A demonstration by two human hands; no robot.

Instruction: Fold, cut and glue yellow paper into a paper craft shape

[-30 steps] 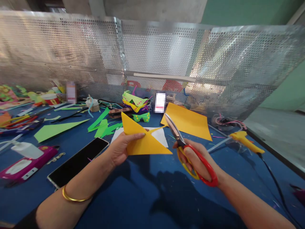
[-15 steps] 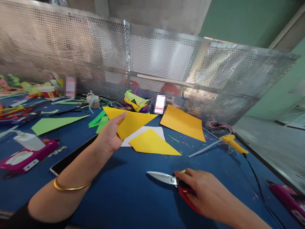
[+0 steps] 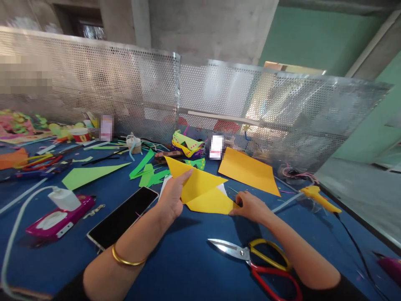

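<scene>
Two yellow paper triangles are in hand above the blue table (image 3: 194,267). The upper yellow triangle (image 3: 196,180) is pinched along its left edge by the left hand (image 3: 172,196), fingers closed on the sheet. The lower yellow triangle (image 3: 211,202) lies just beneath and partly under it, and its right corner is gripped by the right hand (image 3: 250,207). The two pieces overlap at the middle, with a white sheet (image 3: 223,189) showing behind them.

Judged from the separate pieces, the cutting of this paper appears done: the scissors (image 3: 255,261) have been laid flat on the table just in front of the right forearm, blades shut, untouched. What seems to be left is the matching or arranging of the two triangles; no glue or fold can be made out on them.

Farther off, an uncut orange-yellow sheet (image 3: 249,170) lies to the right, a glue gun (image 3: 319,196) beyond it, a phone (image 3: 123,217) and green paper offcuts (image 3: 94,175) to the left.
</scene>
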